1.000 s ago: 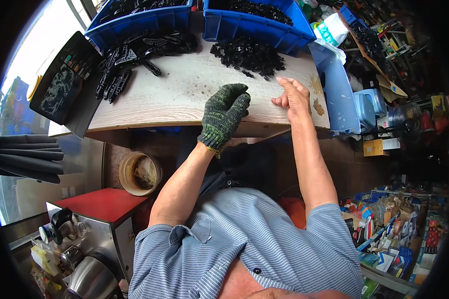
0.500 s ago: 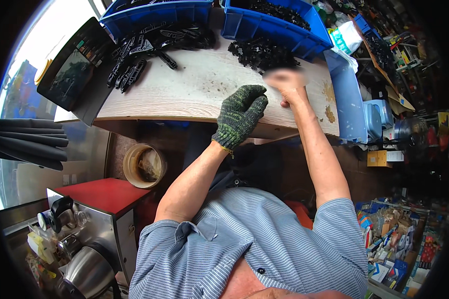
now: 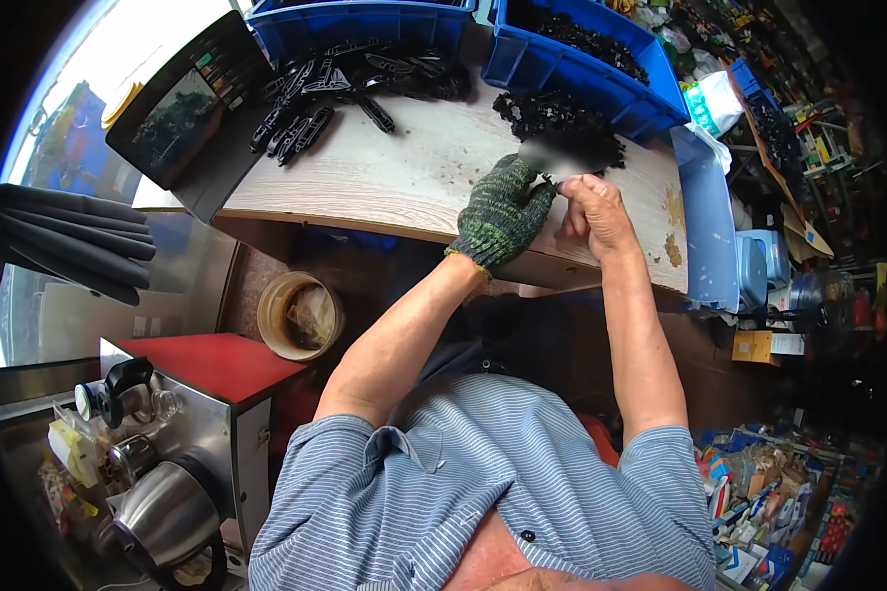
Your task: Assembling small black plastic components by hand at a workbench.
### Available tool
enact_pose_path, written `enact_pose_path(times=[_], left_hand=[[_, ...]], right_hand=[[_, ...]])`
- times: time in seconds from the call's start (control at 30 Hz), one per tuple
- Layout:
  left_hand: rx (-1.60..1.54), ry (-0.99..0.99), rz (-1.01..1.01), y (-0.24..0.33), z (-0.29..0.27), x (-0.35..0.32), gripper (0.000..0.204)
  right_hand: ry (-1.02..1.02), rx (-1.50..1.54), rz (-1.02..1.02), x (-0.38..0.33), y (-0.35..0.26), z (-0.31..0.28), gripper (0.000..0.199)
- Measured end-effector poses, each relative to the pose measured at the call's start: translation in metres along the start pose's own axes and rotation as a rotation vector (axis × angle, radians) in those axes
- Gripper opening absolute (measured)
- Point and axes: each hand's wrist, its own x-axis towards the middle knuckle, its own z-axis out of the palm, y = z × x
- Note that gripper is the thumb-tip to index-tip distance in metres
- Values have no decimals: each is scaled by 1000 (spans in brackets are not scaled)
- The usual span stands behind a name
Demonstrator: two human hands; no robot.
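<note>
Small dark part: pinched between the gloved left hand and bare right hand, upper centre of frame; shape not discernible, partly blurred. Heap of black plastic pieces: loosely piled on the pale worktop, just above the hands.

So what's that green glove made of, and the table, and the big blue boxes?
The glove on the left hand looks like knitted yarn, speckled green: its surface is ribbed and fuzzy. The table seems to be wood or a wood-look board, pale and matt, with grain streaks. The blue bins look like moulded plastic, smooth with a slight shine; they hold small black parts.
</note>
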Motion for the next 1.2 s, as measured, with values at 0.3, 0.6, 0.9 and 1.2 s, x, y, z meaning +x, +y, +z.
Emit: enact_pose_path(times=[0.3,0.6,0.9,1.2], left_hand=[[-334,-187,-349,9,-7,3,25],[-642,-40,-581,15,-11,10,24],[-534,-125,-564,17,-14,8,26],[639,375,217,-22,-109,39,29]], right_hand=[[69,64,-86,-5,5,14,19],[118,81,-132,-13,4,22,32],[65,137,-149,-14,10,25,19],[70,184,-168,-15,12,21,14]])
